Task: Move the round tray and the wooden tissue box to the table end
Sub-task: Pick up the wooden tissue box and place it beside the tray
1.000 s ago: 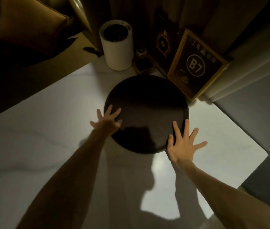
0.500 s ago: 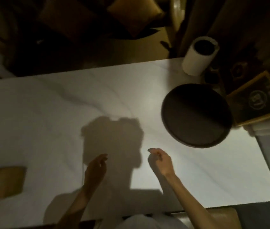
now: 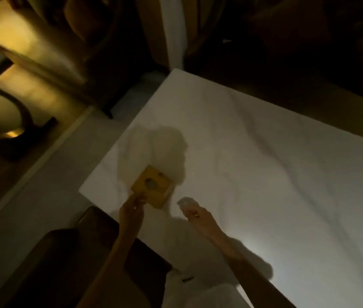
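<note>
The wooden tissue box, square and yellow-brown with a round hole in its top, sits near the left corner of the white marble table. My left hand reaches it from the near side, with the fingertips on its near-left corner; whether they grip it is unclear. My right hand hovers low over the table to the right of the box, apart from it, blurred, fingers loosely spread and holding nothing. The round tray is out of view.
A dark wooden seat stands against the table's near-left edge under my left forearm. A chair is lit at the far left on the floor. Dark furniture and a pale curtain lie beyond the table.
My view has swung left, away from the round tray, which was left at the far table end. Both hands moved to the tissue box; my left hand now touches its corner.
</note>
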